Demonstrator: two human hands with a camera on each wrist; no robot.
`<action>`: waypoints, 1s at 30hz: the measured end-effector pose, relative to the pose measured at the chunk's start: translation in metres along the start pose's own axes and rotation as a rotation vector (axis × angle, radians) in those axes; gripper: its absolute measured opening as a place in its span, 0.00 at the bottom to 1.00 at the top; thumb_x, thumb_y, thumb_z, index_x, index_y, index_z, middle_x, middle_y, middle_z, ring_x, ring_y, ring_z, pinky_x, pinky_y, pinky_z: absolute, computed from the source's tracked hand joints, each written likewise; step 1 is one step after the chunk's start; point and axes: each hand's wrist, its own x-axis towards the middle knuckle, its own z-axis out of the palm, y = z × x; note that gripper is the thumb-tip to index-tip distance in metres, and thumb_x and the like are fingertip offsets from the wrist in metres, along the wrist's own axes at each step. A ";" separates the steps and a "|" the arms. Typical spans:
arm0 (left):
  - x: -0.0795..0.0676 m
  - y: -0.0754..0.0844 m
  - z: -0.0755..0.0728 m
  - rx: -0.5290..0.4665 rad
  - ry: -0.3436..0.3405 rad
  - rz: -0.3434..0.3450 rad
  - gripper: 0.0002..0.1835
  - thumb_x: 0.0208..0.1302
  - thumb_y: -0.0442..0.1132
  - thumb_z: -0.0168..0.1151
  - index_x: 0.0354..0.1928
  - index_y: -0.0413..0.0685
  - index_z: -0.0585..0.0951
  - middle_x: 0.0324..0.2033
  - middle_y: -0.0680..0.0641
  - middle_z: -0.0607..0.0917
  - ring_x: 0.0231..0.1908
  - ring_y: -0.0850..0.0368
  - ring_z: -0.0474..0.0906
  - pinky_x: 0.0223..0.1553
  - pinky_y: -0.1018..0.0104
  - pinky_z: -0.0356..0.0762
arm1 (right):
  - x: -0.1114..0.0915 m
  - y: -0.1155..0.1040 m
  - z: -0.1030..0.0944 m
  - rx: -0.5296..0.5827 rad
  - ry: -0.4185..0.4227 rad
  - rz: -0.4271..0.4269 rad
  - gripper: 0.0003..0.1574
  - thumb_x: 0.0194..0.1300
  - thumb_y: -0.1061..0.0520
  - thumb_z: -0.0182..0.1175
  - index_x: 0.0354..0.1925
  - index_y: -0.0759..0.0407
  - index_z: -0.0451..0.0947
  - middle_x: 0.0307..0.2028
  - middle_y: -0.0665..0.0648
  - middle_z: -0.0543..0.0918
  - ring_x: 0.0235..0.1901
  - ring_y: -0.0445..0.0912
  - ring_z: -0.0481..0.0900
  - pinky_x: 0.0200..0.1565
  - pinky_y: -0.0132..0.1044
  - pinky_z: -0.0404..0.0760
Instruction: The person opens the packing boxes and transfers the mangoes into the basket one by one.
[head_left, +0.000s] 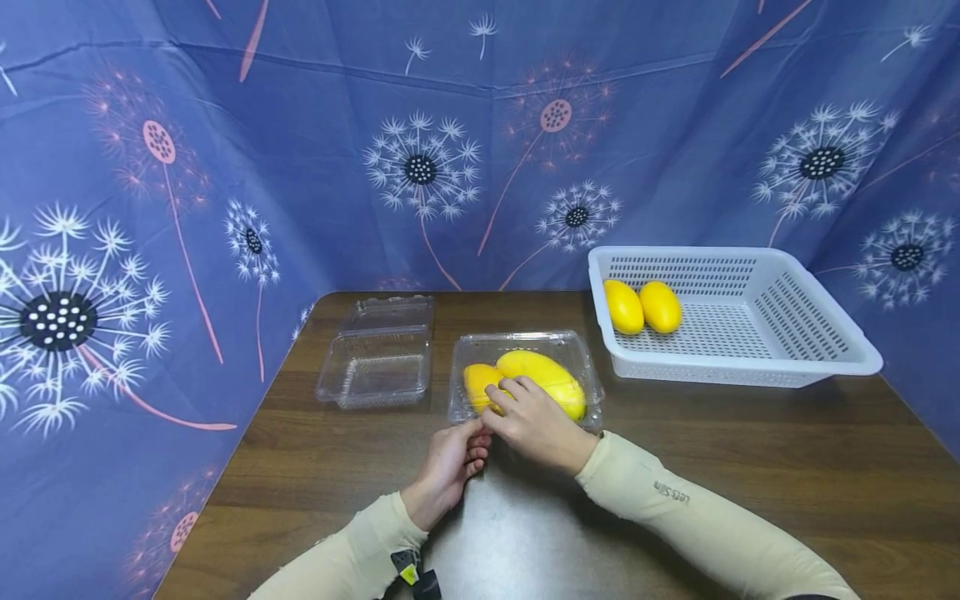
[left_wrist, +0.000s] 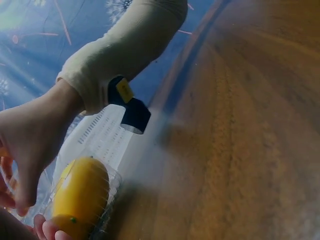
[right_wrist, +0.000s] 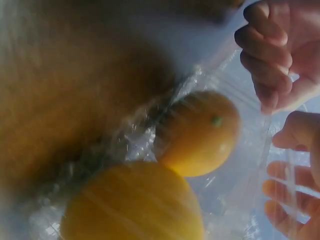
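Observation:
A clear plastic clamshell box [head_left: 465, 343] stands mid-table with its lid over two yellow mangoes. The larger mango [head_left: 547, 379] lies on the right, partly behind my right hand; the smaller mango [head_left: 480, 379] is left of it, its green stem spot showing in the right wrist view. At the near left corner, my left hand [head_left: 452, 462] pinches the box rim between thumb and index finger, its other fingers curled. My right hand [head_left: 536, 421] reaches over the lid with its fingers spread on the plastic, thumb close to the left hand's thumb at the rim.
Left of the box, an open empty clamshell box [head_left: 378, 367] has its lid folded back. At the back right sits a white slotted basket [head_left: 810, 367] with two yellow mangoes [head_left: 660, 307] at its left end. A blue dandelion-print cloth [head_left: 480, 167] hangs behind the wooden table.

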 end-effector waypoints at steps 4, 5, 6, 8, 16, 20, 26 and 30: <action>0.000 0.000 0.001 0.004 0.004 0.008 0.09 0.63 0.40 0.57 0.27 0.50 0.83 0.20 0.57 0.77 0.19 0.67 0.70 0.23 0.77 0.69 | 0.005 0.006 -0.002 0.051 0.026 -0.029 0.10 0.53 0.61 0.70 0.34 0.51 0.81 0.37 0.55 0.85 0.37 0.49 0.79 0.37 0.40 0.79; 0.000 0.001 0.001 0.003 0.001 0.009 0.09 0.63 0.40 0.57 0.27 0.49 0.83 0.20 0.56 0.77 0.20 0.67 0.70 0.23 0.77 0.69 | 0.005 0.007 -0.003 0.070 0.028 -0.024 0.11 0.51 0.59 0.73 0.34 0.51 0.81 0.37 0.54 0.85 0.37 0.48 0.79 0.37 0.39 0.78; 0.000 0.001 0.001 0.003 -0.002 0.011 0.09 0.63 0.40 0.57 0.28 0.49 0.83 0.20 0.56 0.77 0.20 0.66 0.70 0.23 0.77 0.69 | 0.006 0.008 -0.003 0.089 0.028 -0.016 0.13 0.50 0.58 0.75 0.34 0.50 0.82 0.36 0.54 0.85 0.37 0.48 0.79 0.37 0.39 0.78; 0.000 0.001 0.001 0.001 -0.012 0.011 0.09 0.64 0.40 0.57 0.30 0.46 0.83 0.21 0.56 0.77 0.21 0.66 0.70 0.24 0.77 0.69 | 0.008 0.010 -0.005 0.131 0.045 -0.010 0.14 0.48 0.56 0.76 0.34 0.51 0.82 0.36 0.54 0.85 0.36 0.48 0.79 0.37 0.38 0.78; -0.007 -0.002 -0.002 0.034 -0.071 -0.052 0.17 0.65 0.39 0.55 0.46 0.30 0.79 0.22 0.58 0.79 0.22 0.67 0.70 0.26 0.77 0.69 | 0.043 0.032 -0.036 0.217 0.141 0.064 0.11 0.48 0.64 0.71 0.29 0.58 0.79 0.36 0.58 0.85 0.35 0.50 0.80 0.39 0.37 0.83; -0.009 0.001 -0.003 0.006 -0.087 -0.061 0.19 0.67 0.41 0.55 0.50 0.30 0.78 0.22 0.59 0.80 0.22 0.68 0.70 0.27 0.77 0.70 | 0.047 0.036 -0.042 0.198 -0.013 0.091 0.10 0.53 0.61 0.71 0.33 0.57 0.79 0.38 0.55 0.85 0.36 0.48 0.79 0.41 0.37 0.81; -0.012 0.001 -0.004 0.010 -0.095 -0.075 0.16 0.68 0.42 0.56 0.45 0.35 0.81 0.20 0.60 0.80 0.21 0.68 0.70 0.27 0.77 0.70 | 0.030 0.037 -0.047 0.224 -0.131 0.154 0.13 0.53 0.57 0.74 0.37 0.56 0.81 0.41 0.55 0.85 0.41 0.48 0.81 0.46 0.39 0.83; -0.011 0.002 -0.003 0.012 -0.098 -0.073 0.16 0.68 0.42 0.56 0.45 0.35 0.82 0.20 0.60 0.80 0.21 0.68 0.70 0.27 0.76 0.70 | 0.026 0.040 -0.050 0.234 -0.142 0.173 0.16 0.52 0.56 0.74 0.40 0.55 0.82 0.43 0.55 0.86 0.43 0.49 0.81 0.48 0.41 0.83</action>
